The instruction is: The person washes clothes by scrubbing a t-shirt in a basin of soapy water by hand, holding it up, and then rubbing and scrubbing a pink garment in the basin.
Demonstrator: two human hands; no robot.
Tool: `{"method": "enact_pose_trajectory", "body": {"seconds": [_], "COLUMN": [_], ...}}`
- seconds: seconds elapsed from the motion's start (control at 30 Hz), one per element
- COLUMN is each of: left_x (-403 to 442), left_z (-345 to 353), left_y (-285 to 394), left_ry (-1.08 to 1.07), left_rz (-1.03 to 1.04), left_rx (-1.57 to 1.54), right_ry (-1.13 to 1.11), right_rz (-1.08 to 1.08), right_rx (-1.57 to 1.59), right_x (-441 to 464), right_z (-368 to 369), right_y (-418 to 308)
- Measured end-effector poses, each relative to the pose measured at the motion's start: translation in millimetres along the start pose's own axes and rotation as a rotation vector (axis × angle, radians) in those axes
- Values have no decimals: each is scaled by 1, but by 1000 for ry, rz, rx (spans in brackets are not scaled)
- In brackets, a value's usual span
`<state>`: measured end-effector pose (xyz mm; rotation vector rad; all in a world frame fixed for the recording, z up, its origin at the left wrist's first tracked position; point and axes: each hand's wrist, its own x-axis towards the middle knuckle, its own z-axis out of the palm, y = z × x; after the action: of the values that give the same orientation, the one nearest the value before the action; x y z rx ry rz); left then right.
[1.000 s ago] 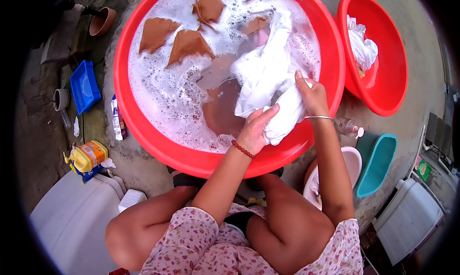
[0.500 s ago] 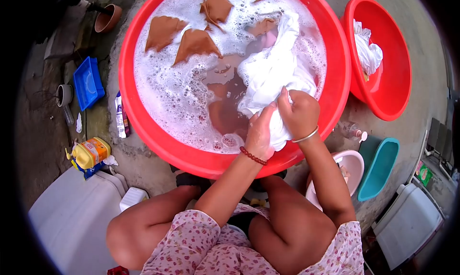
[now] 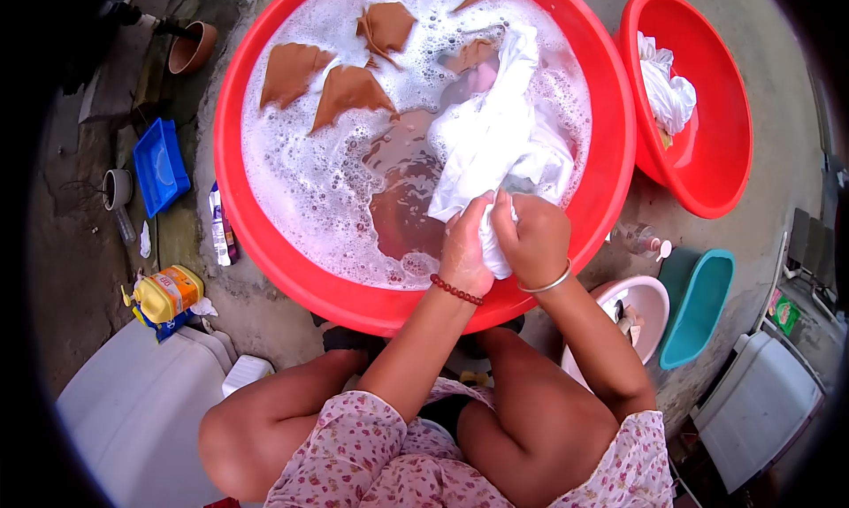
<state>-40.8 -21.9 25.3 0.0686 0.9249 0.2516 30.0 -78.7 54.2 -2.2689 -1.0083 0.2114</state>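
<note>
Outdoor-looking spot, rough concrete floor [image 3: 285, 324]; big red tub [image 3: 229, 154] fills upper ctr of view, w/ cloudy water and white suds [image 3: 305, 190]. Clock refs = tub's face, 12 at top of view.

White cloth [image 3: 486, 141] is in the tub, spread in the water approx. 1 to 4 o'clock, its near end gathered up at 5, just inside the rim. L hand [image 3: 469, 259] (red beads) and R hand [image 3: 541, 240] (silver bangle) sit side by side on that end. Grip: closed, both hands, on the bunched cloth; exact finger placement under the folds can't be told.

Step in hand, as I judge it: working the gathered end between both fists, rest of cloth soaking. Next move prob. calls for a firm two-handed hold, since wet fabric looks heavy & slippery, plus care not to drag the trailing part over the rim.

Brown fabric [image 3: 352, 94] pokes thru suds approx. 10 to 1 o'clock. Outside tub: red basin [image 3: 715, 154] at 3 w/ white bundle [image 3: 668, 91] inside; teal basin [image 3: 703, 305] & pale pink basin [image 3: 653, 300] at 4; yellow jug [image 3: 159, 297] at 8; blue tray [image 3: 161, 170] at 9.
</note>
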Motion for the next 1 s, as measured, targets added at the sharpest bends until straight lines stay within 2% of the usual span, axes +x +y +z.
{"method": "enact_pose_trajectory", "body": {"seconds": [0.07,0.13,0.17,0.23,0.27,0.33,0.4,0.43,0.5,0.57,0.6,0.67,0.7,0.73,0.77,0.83,0.9,0.93,0.97,1.0], "left_x": [18,13,24,-4,-5,-5,0,5,14,13,18,12,6,-10,-10,-14,-7,30,32,34], "left_z": [-32,-42,-60,0,6,11,9,5,-3,-18,-28,-24,-18,14,14,21,-7,-63,-68,-72], "left_y": [3,-10,-9,-13,-18,-18,-14,-10,-6,6,10,8,5,2,-5,-2,-1,-2,-4,-6], "left_ry": [23,-96,-187,51,100,92,97,77,151,85,-14,-5,5,114,58,98,25,-347,-497,-649], "left_rz": [-78,78,-147,-17,2,67,171,248,320,255,214,153,94,139,153,84,108,-37,-30,-35], "left_rx": [123,12,-198,-147,-40,122,218,235,242,222,127,151,169,113,154,84,96,-81,-163,-244], "right_ry": [-74,-143,-145,-163,-182,-202,-165,-169,-254,-192,-181,-122,-48,-36,-21,-50,-55,-64,-134,-103], "right_rz": [-101,-146,-146,90,149,214,367,364,372,15,-74,-214,-172,-60,48,71,-58,-129,-222,-206], "right_rx": [36,11,17,-167,-186,-208,-94,-101,116,292,278,182,132,80,29,-44,77,138,138,139], "right_x": [-20,-28,-19,7,17,26,30,31,20,-7,-16,-18,-9,6,18,18,-4,-20,-30,-29], "right_z": [-2,4,10,20,17,12,4,-2,-11,-7,-7,-5,3,1,-2,-3,0,0,-2,1], "right_y": [-25,-32,-19,24,41,45,39,34,19,-7,-26,-33,-18,-2,10,9,-14,-30,-43,-40]}}
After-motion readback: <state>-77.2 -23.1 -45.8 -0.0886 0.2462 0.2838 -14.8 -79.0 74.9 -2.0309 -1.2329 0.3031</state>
